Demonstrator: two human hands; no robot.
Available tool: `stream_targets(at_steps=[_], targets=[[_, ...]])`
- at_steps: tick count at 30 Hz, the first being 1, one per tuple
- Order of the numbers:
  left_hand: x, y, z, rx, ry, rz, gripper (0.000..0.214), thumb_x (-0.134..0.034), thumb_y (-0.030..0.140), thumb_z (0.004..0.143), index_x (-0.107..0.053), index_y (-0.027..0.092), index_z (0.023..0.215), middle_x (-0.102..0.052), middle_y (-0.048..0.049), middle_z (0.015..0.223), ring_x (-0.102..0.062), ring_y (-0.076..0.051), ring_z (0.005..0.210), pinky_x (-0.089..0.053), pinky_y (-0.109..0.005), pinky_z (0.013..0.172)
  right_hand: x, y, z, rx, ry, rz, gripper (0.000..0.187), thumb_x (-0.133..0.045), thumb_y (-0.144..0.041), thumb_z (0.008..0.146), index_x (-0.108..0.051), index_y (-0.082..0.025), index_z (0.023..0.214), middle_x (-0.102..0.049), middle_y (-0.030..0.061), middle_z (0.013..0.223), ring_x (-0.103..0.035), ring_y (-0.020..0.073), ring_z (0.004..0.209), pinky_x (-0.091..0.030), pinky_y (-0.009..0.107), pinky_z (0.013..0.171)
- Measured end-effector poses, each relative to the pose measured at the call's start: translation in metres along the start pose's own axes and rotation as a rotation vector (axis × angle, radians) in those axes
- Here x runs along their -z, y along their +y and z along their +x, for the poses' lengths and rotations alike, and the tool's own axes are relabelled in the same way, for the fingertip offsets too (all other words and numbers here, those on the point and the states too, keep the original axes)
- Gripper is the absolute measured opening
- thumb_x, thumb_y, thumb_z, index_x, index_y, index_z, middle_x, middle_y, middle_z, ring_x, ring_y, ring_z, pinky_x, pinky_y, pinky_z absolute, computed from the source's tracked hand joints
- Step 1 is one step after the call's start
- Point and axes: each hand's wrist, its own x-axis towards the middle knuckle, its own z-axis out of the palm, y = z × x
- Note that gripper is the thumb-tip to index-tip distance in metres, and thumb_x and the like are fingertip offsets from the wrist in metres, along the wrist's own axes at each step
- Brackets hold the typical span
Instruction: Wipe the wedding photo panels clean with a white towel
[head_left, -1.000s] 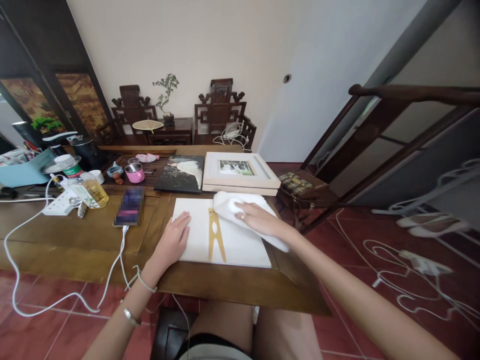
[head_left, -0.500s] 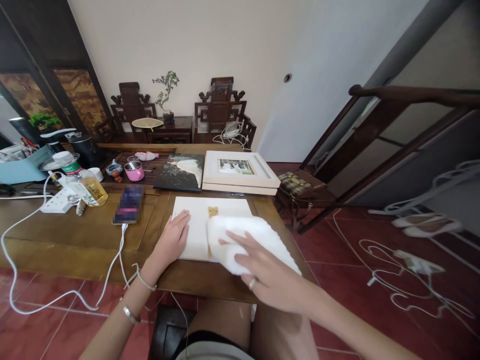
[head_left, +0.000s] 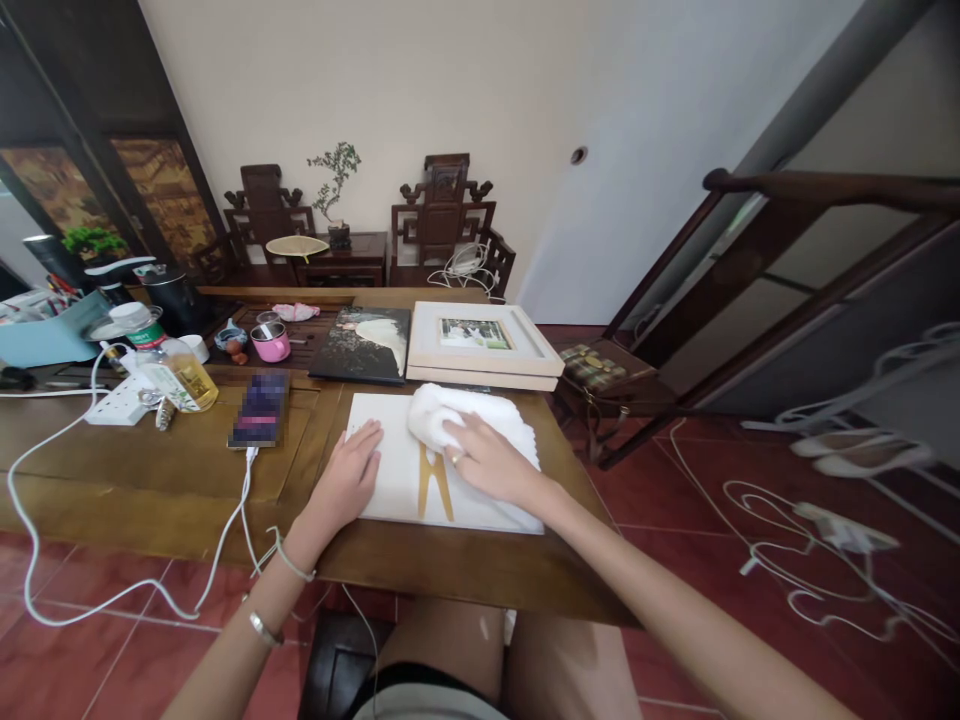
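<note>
From here I see the white board (head_left: 394,445) flat, just below frame centre; left hand (head_left: 351,470) open on its left edge, presumably steadying. Right hand (head_left: 486,458) clutches white cloth (head_left: 491,408), bunched probably for firmer contact.

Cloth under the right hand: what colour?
White cloth; shows best in the head view.

"What's along the far side?"
"A cream wall (head_left: 360,70), with two dark carved chairs (head_left: 444,205) and a small side table (head_left: 360,262) between them."
"And on the left?"
"Tall dark panelling (head_left: 67,80) with golden pictures (head_left: 161,200) set low in it."
"Right?"
"A bluish-white panel (head_left: 637,190) with a round fitting (head_left: 578,156), then a dark wooden frame (head_left: 757,255)."
"Underfoot?"
"Red floor tiles (head_left: 97,670) with pale joints, beneath a brown wooden table (head_left: 187,490). The light is soft, dimmer at far right."
</note>
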Motion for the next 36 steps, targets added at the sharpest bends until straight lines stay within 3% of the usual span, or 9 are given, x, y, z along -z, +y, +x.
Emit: stream_targets(at_steps=[5, 15, 19, 23, 27, 31, 36], targets=[[0.0, 0.0, 0.001, 0.005, -0.008, 0.002, 0.039, -0.035, 0.016, 0.09, -0.049, 0.015, 0.127, -0.048, -0.0122, 0.138, -0.038, -0.023, 0.132, -0.027, -0.05, 0.109, -0.006, 0.0, 0.012, 0.061, -0.036, -0.051, 0.025, -0.04, -0.014, 0.082, -0.061, -0.014, 0.097, -0.056, 0.0171, 0.124, -0.03, 0.031, 0.133, -0.026, 0.056, 0.103], [-0.003, -0.001, -0.001, -0.004, 0.006, -0.005, 0.039, -0.034, 0.017, 0.091, -0.05, 0.016, 0.127, -0.048, -0.0121, 0.138, -0.038, -0.022, 0.132, -0.025, -0.051, 0.11, 0.005, -0.05, -0.072, 0.167, -0.213, 0.031, 0.026, -0.047, -0.01, 0.072, -0.064, -0.017, 0.091, -0.041, 0.0108, 0.143, -0.013, 0.0302, 0.139, -0.014, 0.061, 0.109], [-0.003, -0.001, -0.001, -0.007, 0.013, -0.007, 0.038, -0.035, 0.017, 0.091, -0.051, 0.017, 0.126, -0.048, -0.0114, 0.137, -0.038, -0.022, 0.132, -0.025, -0.05, 0.11, 0.008, -0.06, -0.085, 0.193, -0.247, 0.064, 0.027, -0.047, -0.01, 0.072, -0.063, -0.018, 0.092, -0.039, 0.0081, 0.144, -0.012, 0.0289, 0.14, -0.014, 0.059, 0.111], [-0.002, 0.0, -0.001, -0.005, 0.017, -0.015, 0.038, -0.037, 0.017, 0.09, -0.051, 0.017, 0.126, -0.049, -0.0116, 0.137, -0.039, -0.022, 0.131, -0.026, -0.05, 0.11, 0.008, -0.05, -0.062, 0.162, -0.204, 0.034, 0.027, -0.046, -0.011, 0.075, -0.062, -0.016, 0.096, -0.044, 0.0129, 0.14, -0.019, 0.0291, 0.138, -0.02, 0.056, 0.109], [-0.001, 0.0, -0.001, 0.007, 0.007, -0.013, 0.039, -0.036, 0.016, 0.09, -0.05, 0.017, 0.127, -0.047, -0.0117, 0.138, -0.038, -0.022, 0.132, -0.025, -0.05, 0.11, 0.004, -0.029, -0.016, 0.111, -0.14, -0.043, 0.027, -0.042, -0.014, 0.081, -0.06, -0.011, 0.1, -0.053, 0.0214, 0.128, -0.025, 0.0316, 0.136, -0.025, 0.055, 0.105], [-0.001, 0.0, -0.001, 0.015, -0.004, -0.012, 0.039, -0.036, 0.016, 0.09, -0.049, 0.015, 0.127, -0.047, -0.0127, 0.138, -0.038, -0.022, 0.132, -0.025, -0.05, 0.11, 0.0, -0.019, 0.024, 0.069, -0.132, -0.105, 0.03, -0.04, -0.017, 0.085, -0.058, -0.011, 0.108, -0.059, 0.022, 0.116, -0.03, 0.0333, 0.132, -0.029, 0.056, 0.1], [-0.001, -0.001, 0.0, 0.007, 0.004, -0.016, 0.04, -0.036, 0.016, 0.09, -0.049, 0.017, 0.128, -0.048, -0.0122, 0.138, -0.039, -0.023, 0.131, -0.025, -0.05, 0.109, -0.001, -0.031, 0.022, 0.123, -0.154, -0.157, 0.032, -0.044, -0.017, 0.082, -0.059, -0.012, 0.109, -0.051, 0.0198, 0.13, -0.024, 0.0364, 0.134, -0.023, 0.06, 0.101]])
